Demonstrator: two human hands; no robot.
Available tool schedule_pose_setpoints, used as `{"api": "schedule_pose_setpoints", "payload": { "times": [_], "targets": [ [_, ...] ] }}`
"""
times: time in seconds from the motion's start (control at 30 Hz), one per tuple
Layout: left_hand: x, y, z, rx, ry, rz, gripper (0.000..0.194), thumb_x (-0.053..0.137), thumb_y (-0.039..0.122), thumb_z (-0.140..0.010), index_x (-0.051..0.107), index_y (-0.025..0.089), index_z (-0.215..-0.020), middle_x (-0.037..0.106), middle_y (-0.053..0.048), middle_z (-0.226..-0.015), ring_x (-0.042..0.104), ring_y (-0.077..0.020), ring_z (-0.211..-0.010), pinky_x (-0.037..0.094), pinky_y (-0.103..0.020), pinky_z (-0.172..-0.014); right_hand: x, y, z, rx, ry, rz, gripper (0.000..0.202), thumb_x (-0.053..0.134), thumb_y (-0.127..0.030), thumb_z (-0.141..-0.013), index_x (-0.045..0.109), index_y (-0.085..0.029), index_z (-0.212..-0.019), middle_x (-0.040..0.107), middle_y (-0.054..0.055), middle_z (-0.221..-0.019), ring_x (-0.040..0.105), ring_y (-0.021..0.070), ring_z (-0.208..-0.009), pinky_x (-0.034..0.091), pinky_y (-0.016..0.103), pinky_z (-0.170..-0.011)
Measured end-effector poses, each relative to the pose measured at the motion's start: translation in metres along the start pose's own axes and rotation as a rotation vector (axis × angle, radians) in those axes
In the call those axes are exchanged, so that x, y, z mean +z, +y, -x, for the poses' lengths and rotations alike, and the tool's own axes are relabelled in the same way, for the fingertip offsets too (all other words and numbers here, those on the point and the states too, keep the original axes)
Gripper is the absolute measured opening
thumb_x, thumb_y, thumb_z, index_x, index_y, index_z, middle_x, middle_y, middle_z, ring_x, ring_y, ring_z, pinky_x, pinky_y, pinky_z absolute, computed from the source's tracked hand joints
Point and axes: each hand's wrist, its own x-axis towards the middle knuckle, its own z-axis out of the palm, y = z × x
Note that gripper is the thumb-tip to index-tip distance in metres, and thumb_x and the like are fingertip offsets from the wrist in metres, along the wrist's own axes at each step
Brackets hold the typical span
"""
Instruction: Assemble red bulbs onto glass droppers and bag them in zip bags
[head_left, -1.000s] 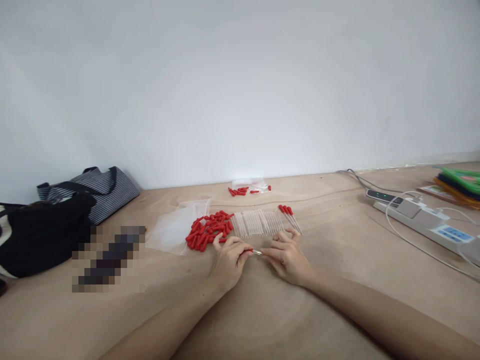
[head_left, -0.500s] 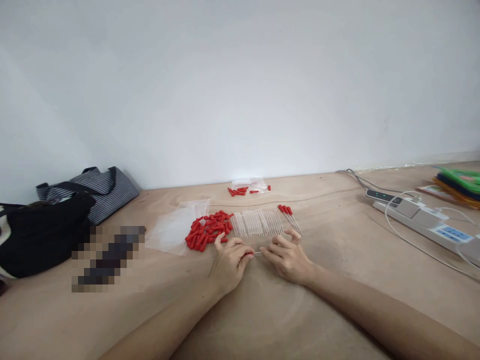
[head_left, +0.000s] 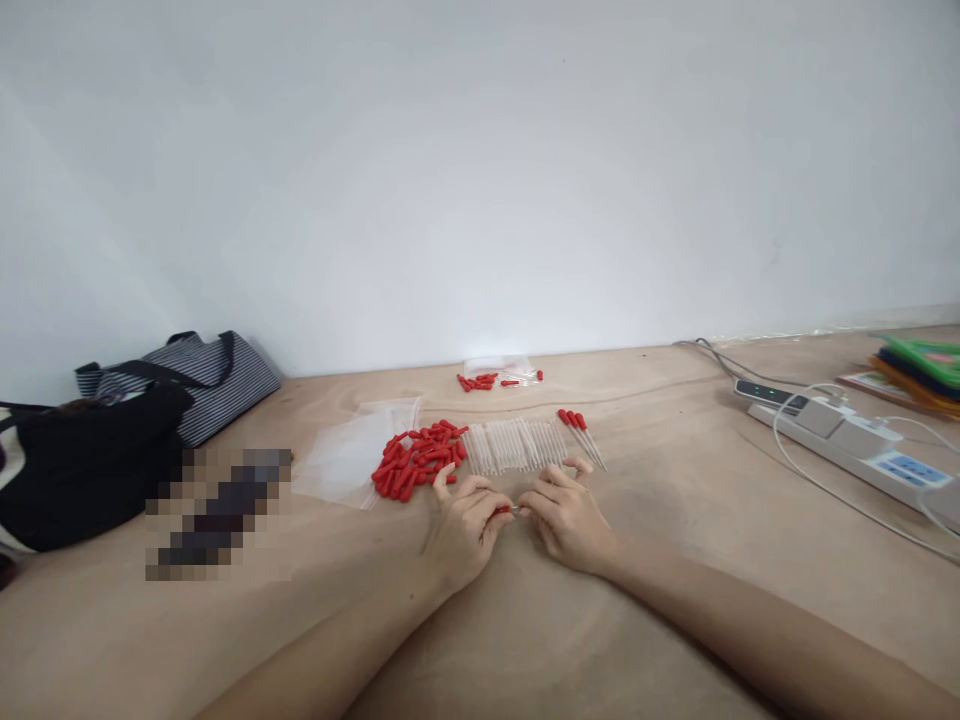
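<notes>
My left hand (head_left: 469,525) pinches a red rubber dropper bulb (head_left: 504,510) between thumb and fingers. Facing it, my right hand (head_left: 566,515) is closed on a thin clear dropper tube, of which only a short length shows at the bulb's mouth. How far the tube sits inside the bulb is hidden. Beyond my left hand lies a pile of red bulbs (head_left: 420,460). A row of clear tubes (head_left: 514,445) lies side by side just past both hands. To its right rest three droppers (head_left: 581,430) with red bulbs fitted.
Clear plastic bags (head_left: 337,460) lie left of the pile. More red bulbs (head_left: 476,382) and a small bag are near the wall. A black bag (head_left: 90,470) and a striped bag (head_left: 217,390) stand left. A power strip (head_left: 847,445) with cables lies right, near stacked colourful items (head_left: 922,370).
My right hand has moved slightly left, closer to my left hand. Less of the clear tube shows between them, and the bulb now shows more at my left fingertips.
</notes>
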Motion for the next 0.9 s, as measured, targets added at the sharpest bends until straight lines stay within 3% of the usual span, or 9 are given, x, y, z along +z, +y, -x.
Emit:
{"api": "schedule_pose_setpoints", "payload": {
  "times": [0.3, 0.57, 0.63, 0.8, 0.9],
  "targets": [
    [-0.002, -0.007, -0.002, -0.007, -0.016, -0.071, 0.01, 0.053, 0.024, -0.082, 0.062, 0.023, -0.079, 0.068, 0.003, -0.071, 0.059, -0.0164, -0.081, 0.001, -0.05, -0.101, 0.001, 0.002, -0.003, 0.039, -0.058, 0.037, 0.016, 0.046, -0.016, -0.082, 0.06, -0.021, -0.076, 0.06, -0.003, -0.064, 0.044, 0.0124, -0.072, 0.016, 0.036, -0.081],
    [-0.012, -0.015, -0.003, -0.012, 0.009, -0.182, 0.006, 0.059, 0.027, -0.078, 0.066, 0.028, -0.077, 0.067, 0.002, -0.087, 0.056, -0.0198, -0.094, -0.003, -0.052, -0.101, -0.01, 0.016, 0.0, 0.031, -0.037, 0.008, 0.015, 0.051, -0.035, -0.083, 0.062, -0.025, -0.085, 0.063, -0.003, -0.067, 0.048, 0.0138, -0.076, 0.014, 0.039, -0.087],
    [-0.011, -0.015, -0.002, 0.002, 0.017, -0.198, 0.007, 0.06, 0.027, -0.078, 0.066, 0.029, -0.078, 0.067, 0.002, -0.092, 0.054, -0.0217, -0.1, -0.003, -0.053, -0.1, -0.012, 0.017, 0.002, 0.012, -0.024, 0.007, 0.014, 0.05, -0.03, -0.083, 0.062, -0.024, -0.08, 0.062, -0.003, -0.065, 0.048, 0.0139, -0.076, 0.013, 0.04, -0.087],
    [-0.006, -0.014, 0.0, 0.028, -0.01, -0.159, 0.013, 0.053, 0.021, -0.082, 0.064, 0.027, -0.08, 0.068, 0.004, -0.071, 0.057, -0.0199, -0.092, -0.006, -0.054, -0.1, -0.007, 0.016, 0.005, -0.024, 0.015, 0.03, 0.023, 0.041, -0.016, -0.084, 0.061, -0.021, -0.074, 0.057, -0.003, -0.06, 0.045, 0.0125, -0.073, 0.015, 0.039, -0.086],
    [-0.005, -0.012, 0.0, 0.022, -0.051, -0.148, 0.016, 0.05, 0.019, -0.083, 0.063, 0.025, -0.077, 0.067, 0.004, -0.071, 0.057, -0.0196, -0.091, -0.006, -0.054, -0.1, -0.003, 0.015, 0.005, -0.032, 0.02, 0.032, 0.024, 0.04, -0.014, -0.083, 0.061, -0.02, -0.073, 0.056, -0.002, -0.06, 0.044, 0.0123, -0.072, 0.015, 0.038, -0.084]
  ]
}}
